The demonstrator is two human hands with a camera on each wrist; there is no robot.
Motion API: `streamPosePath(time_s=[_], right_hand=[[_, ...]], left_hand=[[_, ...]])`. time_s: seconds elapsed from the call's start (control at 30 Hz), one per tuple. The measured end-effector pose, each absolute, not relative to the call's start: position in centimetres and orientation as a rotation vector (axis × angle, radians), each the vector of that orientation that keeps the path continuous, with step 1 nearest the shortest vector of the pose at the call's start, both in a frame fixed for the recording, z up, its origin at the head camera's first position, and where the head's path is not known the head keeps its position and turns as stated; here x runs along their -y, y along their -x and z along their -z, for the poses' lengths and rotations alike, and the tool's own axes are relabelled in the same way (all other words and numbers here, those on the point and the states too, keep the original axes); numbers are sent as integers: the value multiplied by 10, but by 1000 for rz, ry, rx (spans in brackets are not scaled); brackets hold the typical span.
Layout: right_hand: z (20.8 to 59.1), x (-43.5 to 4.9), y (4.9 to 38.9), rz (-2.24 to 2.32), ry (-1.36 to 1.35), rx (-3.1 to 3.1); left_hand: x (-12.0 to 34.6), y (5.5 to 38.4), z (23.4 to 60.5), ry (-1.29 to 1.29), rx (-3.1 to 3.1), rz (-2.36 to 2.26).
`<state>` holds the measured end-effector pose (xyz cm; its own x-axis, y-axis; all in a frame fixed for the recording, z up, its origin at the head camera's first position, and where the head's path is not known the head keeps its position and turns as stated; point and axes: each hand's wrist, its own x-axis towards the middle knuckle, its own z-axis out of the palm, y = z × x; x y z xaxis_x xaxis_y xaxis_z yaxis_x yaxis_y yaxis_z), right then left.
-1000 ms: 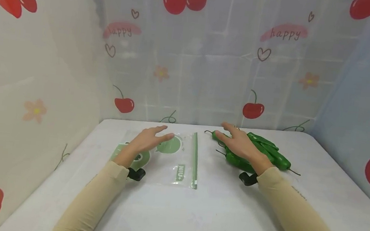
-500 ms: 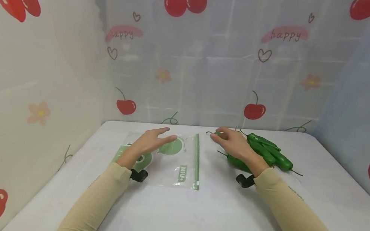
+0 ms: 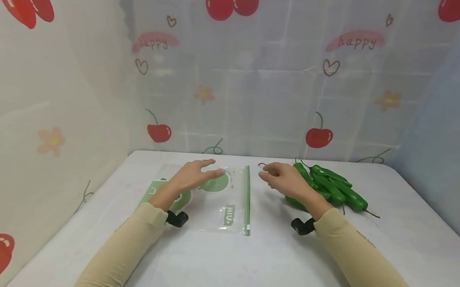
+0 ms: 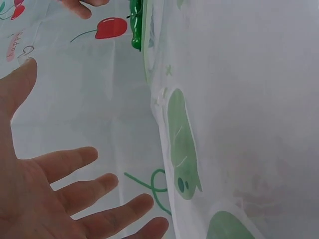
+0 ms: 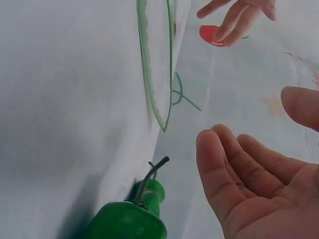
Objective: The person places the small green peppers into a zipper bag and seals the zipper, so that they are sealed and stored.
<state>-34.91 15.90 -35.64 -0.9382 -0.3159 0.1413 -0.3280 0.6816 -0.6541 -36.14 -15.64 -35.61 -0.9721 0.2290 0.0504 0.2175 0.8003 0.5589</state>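
My left hand (image 3: 188,176) hovers over a clear zip bag (image 3: 216,207) with green print, which lies on the table. Its fingers are spread, with nothing held, as the left wrist view confirms. To the right, my right hand (image 3: 286,182) hangs near the left side of a heap of green chili peppers (image 3: 348,193) and partly hides them. Its fingers bend forward and the thumb stands apart, with nothing between. In the right wrist view, a pepper (image 5: 127,221) with its stem lies below that hand. The bag's green zip edge (image 5: 144,55) stands slightly parted there.
A white-covered table (image 3: 242,271) fills the lower part of the head view. Behind it and at the sides hang pale curtains (image 3: 259,104) printed with cherries and hearts. A black wrist mount (image 3: 303,226) sits below the right cuff, another (image 3: 177,219) below the left.
My right hand has drawn its fingers in and shifted slightly left and down, uncovering more of the peppers. The left hand keeps its pose above the bag while the head view shifts slightly.
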Motion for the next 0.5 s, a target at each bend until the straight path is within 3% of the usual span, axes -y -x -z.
streamPosePath(time_s=[0.5], right_hand=[[383, -138, 352, -1178, -610, 2942]], left_hand=[[139, 358, 360, -358, -2976, -913]])
